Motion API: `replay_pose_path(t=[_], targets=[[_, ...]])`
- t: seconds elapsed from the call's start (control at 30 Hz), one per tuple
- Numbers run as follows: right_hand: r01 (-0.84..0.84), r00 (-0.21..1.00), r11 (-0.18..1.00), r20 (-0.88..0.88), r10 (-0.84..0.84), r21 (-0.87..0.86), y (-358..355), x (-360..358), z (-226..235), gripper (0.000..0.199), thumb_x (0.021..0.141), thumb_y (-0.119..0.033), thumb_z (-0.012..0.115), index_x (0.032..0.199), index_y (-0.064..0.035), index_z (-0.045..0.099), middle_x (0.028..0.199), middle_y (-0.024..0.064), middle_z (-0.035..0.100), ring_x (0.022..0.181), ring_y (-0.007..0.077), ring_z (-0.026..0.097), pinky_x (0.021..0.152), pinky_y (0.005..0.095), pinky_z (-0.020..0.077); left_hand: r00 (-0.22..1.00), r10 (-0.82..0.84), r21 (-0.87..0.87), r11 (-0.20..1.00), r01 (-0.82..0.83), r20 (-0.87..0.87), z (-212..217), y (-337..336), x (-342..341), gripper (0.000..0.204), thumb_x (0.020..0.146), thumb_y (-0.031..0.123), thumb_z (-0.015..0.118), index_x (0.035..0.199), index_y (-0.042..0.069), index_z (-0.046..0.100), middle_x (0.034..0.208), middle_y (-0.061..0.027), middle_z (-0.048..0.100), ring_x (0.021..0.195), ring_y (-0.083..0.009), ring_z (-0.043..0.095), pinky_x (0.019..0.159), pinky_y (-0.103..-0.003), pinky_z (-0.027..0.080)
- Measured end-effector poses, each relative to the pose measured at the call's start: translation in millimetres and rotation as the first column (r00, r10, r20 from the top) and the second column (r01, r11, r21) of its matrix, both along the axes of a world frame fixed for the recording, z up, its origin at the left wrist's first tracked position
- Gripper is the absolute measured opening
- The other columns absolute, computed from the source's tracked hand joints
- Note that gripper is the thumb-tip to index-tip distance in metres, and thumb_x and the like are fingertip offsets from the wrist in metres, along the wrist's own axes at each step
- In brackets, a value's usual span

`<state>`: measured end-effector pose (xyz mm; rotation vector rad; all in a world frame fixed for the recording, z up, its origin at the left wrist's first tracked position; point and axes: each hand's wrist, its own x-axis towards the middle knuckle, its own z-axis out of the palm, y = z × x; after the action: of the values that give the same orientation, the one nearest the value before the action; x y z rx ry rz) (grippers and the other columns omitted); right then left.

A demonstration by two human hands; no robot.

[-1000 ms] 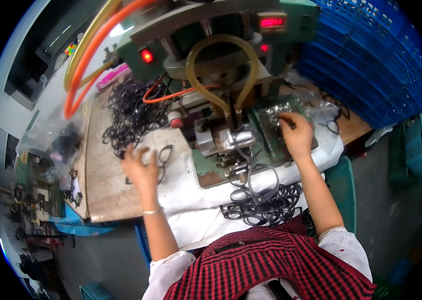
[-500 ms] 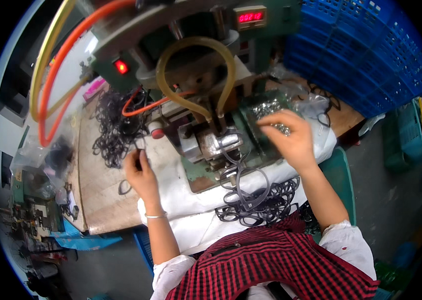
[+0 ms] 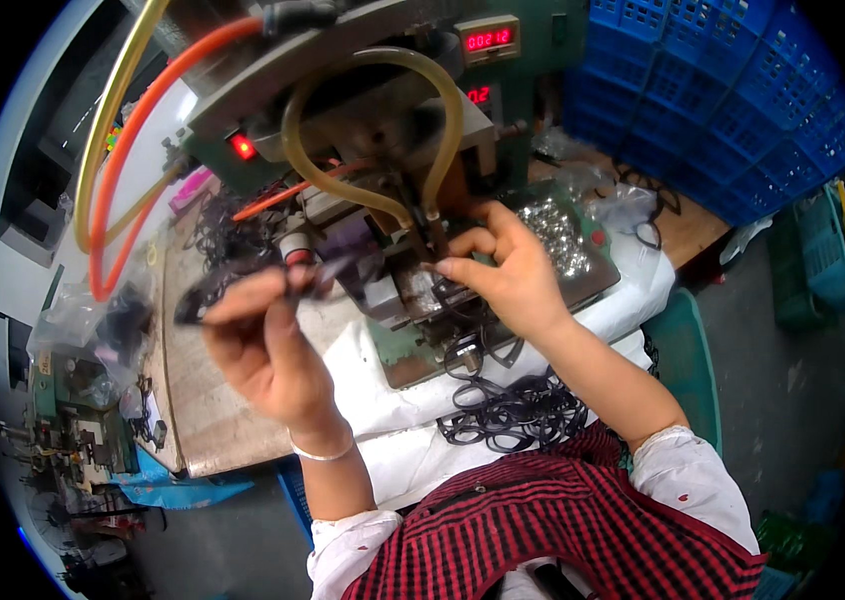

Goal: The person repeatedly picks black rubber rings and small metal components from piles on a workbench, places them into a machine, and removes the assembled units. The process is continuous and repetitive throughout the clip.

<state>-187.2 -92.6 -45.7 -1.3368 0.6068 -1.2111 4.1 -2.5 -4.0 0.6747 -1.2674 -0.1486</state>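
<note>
My right hand is at the work point of a green press machine, thumb and fingers pinched together beside its metal block. Whatever they pinch is too small to make out. A dark band hangs from the press below that hand. My left hand is raised to the left of the press, smeared by motion, its fingers closed round a blurred black band. On the white cloth before the press lies a pile of black bands.
A tray of shiny small metal parts sits right of the press. More black bands are heaped at the left on the wooden table. Hoses loop over the front of the press. Blue crates stack at the back right.
My right hand has moved left from the metal parts to the press's work point. My left hand has come up off the table with a black band. The dark band at the press hangs less low.
</note>
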Motion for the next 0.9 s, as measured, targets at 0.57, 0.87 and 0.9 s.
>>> replay_pose_path(t=[0.57, 0.87, 0.9], targets=[[0.252, 0.378, 0.618, -0.512, -0.771, -0.745, -53.2, -90.1, -83.5, 0.016, 0.077, -0.01, 0.073, 0.091, -0.0021, 0.071, 0.115, 0.0172, 0.067, 0.12, 0.037, 0.057, 0.097, 0.0447, 0.0484, 0.543, 0.201, -0.186, 0.979, -0.084, 0.816, -28.6, 1.1, -52.6, 0.026, 0.069, -0.001, 0.078, 0.09, 0.007, 0.064, 0.102, -0.0107, 0.075, 0.078, -0.0235, 0.071, 0.058, -0.03, 0.052], [-0.001, 0.532, 0.574, -0.487, -0.693, -0.819, -69.7, -64.9, -90.7, 0.04, 0.077, -0.003, 0.063, 0.116, -0.0073, 0.07, 0.127, 0.0094, 0.067, 0.123, 0.0291, 0.06, 0.099, 0.0386, 0.0513, 0.588, 0.143, -0.126, 0.99, -0.069, 0.796, -33.2, -1.3, -54.0, 0.025, 0.069, -0.002, 0.078, 0.09, 0.005, 0.066, 0.102, -0.0107, 0.074, 0.089, -0.0268, 0.074, 0.064, -0.031, 0.056], [-0.048, 0.493, 0.59, -0.533, -0.688, -0.806, -73.6, -63.8, -96.7, 0.041, 0.077, -0.003, 0.063, 0.117, -0.0075, 0.07, 0.128, 0.0097, 0.066, 0.123, 0.029, 0.06, 0.099, 0.0382, 0.0513, 0.611, 0.126, -0.104, 0.992, -0.072, 0.782, -35.4, 0.2, -55.8, 0.025, 0.07, -0.002, 0.078, 0.09, 0.005, 0.067, 0.103, -0.011, 0.074, 0.091, -0.0276, 0.074, 0.064, -0.032, 0.056]])
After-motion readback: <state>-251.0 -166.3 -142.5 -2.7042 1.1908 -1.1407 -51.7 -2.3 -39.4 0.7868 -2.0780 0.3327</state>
